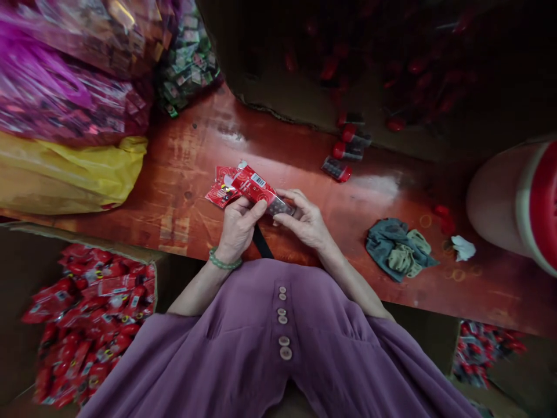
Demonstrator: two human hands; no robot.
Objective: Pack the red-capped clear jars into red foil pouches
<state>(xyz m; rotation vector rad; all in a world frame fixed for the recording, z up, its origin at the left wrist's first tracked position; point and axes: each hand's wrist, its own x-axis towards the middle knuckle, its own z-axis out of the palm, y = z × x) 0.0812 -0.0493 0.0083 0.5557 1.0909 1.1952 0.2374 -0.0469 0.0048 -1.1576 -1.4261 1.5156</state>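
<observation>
Head camera view showed a red tabletop with a crumpled blue-grey cloth to the right of the hands, and a white scrap of tissue beyond it, near some rubber bands. A pale tub with a red lid stood at the far right. Several small red-capped bottles lay on their sides between the hands and a large cardboard box. Left of them, red printed wrappers lay flat, just beside the left hand.

The large box held more red-capped pieces, blurred in shadow. At upper left, a magenta plastic bag and a clear bag were full of small packets, above a yellow bag. Below the table edge, a lower-left carton was heaped with red packages.

The red packet was up in front of the person, above the tabletop, tilted, with a white barcode panel and a clear, dark-filled end. The left thumb and fingers pinched its printed part; the right hand was closed on the clear end.
</observation>
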